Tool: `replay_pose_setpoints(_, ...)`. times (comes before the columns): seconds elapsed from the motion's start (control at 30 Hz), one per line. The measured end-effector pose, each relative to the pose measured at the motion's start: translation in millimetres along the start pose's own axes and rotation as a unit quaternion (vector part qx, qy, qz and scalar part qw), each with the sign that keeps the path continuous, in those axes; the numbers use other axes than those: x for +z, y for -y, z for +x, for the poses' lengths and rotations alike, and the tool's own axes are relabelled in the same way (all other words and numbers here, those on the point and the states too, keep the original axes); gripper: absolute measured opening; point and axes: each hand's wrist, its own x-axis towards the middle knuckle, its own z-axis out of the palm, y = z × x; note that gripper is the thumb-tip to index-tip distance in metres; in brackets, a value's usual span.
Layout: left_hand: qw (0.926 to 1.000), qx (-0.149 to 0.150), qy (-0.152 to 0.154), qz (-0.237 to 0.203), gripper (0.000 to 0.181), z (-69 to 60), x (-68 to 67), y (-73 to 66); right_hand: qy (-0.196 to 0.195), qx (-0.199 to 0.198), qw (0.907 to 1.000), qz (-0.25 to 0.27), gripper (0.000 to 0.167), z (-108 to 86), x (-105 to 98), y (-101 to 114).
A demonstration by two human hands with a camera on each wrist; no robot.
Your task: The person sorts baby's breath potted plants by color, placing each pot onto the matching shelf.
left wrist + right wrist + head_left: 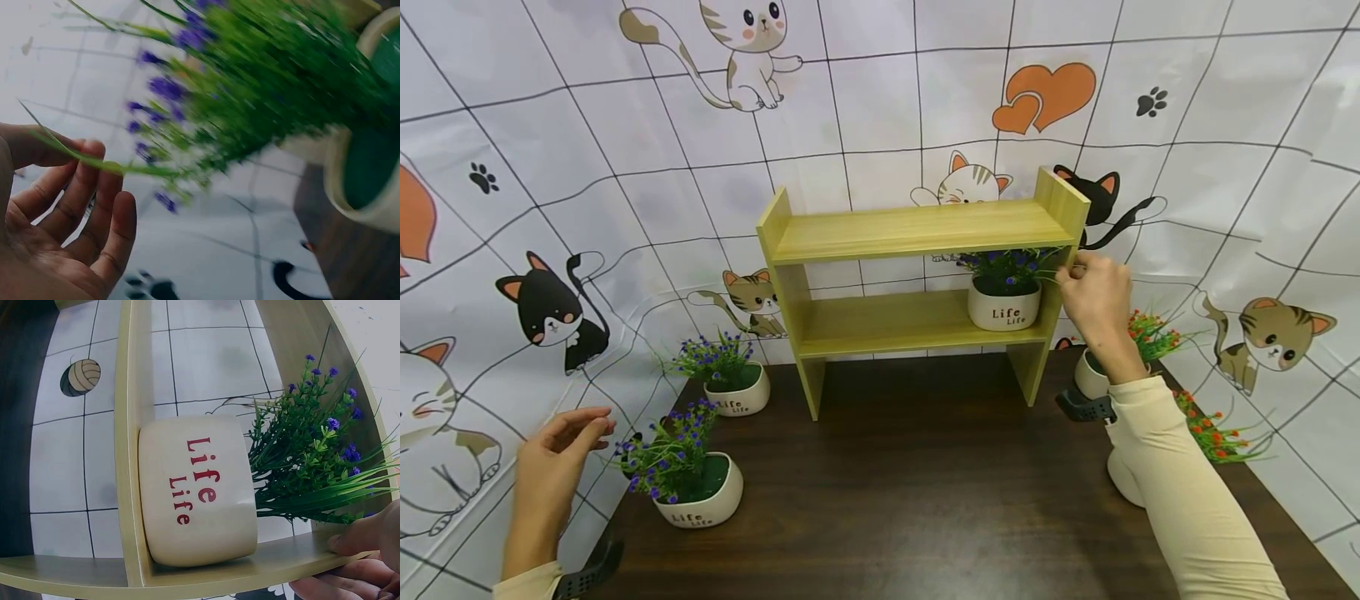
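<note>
A two-tier wooden shelf stands on the dark table against the wall covering. On its lower board, at the right end, sits a white pot marked "Life", with a purple-flowered plant. My right hand grips the shelf's right side panel, thumb on the inner side and fingers outside. Over at the left, my left hand hovers beside another purple-flowered plant in a white pot. Its fingers are loosely bent; in the left wrist view a long leaf crosses in front of the thumb and fingertips.
Behind the nearer left pot stands another white pot with purple flowers. Two pots with orange-red flowers stand at the right, partly hidden by my right arm. The dark table extends in front of the shelf.
</note>
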Motion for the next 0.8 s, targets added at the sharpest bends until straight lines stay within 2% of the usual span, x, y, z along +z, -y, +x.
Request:
replay_pose_setpoints(0.07,0.9999,0.000,0.000,-0.017,0.016,-1.3,-0.7,12.2,-0.002,-0.001,1.0000,0.001,0.024,0.1,0,0)
replay_pose_setpoints(0.13,0.9982,0.007,0.011,-0.058,0.019,-3.8,-2.5,24.6,-0.003,0.000,1.0000,0.002,0.024,0.4,0,-1)
replay_pose_setpoints(0.27,0.9913,0.020,0.060,-0.115,0.030,-13.4,-6.8,47.9,0.000,0.004,1.0000,0.005,0.026,0.4,0,-1)
replay_pose_setpoints(0.4,0.9891,0.026,0.112,-0.092,0.045,-24.4,-9.6,68.2,0.000,0.007,1.0000,0.005,0.027,0.0,0,-1)
replay_pose_setpoints(0.47,0.9884,0.035,0.135,-0.060,0.050,-28.8,-10.2,78.3,-0.002,0.007,1.0000,0.005,0.026,-0.1,0,0)
replay_pose_setpoints(0.53,0.9847,0.036,0.166,-0.041,0.053,-32.3,-10.2,88.6,-0.004,0.006,1.0000,0.003,0.026,-0.1,1,-1)
replay_pose_setpoints(0.63,0.9756,0.009,0.217,-0.035,0.066,-36.6,-7.3,101.7,-0.003,0.005,1.0000,0.003,0.026,-0.4,1,0)
replay_pose_setpoints(0.7,0.9673,-0.022,0.249,-0.043,0.077,-38.0,-3.5,107.3,-0.002,0.005,1.0000,0.002,0.026,-0.4,0,0)
replay_pose_setpoints(0.8,0.9573,-0.068,0.278,-0.042,0.093,-38.8,3.7,111.3,-0.001,0.006,1.0000,0.002,0.025,-0.5,0,1)
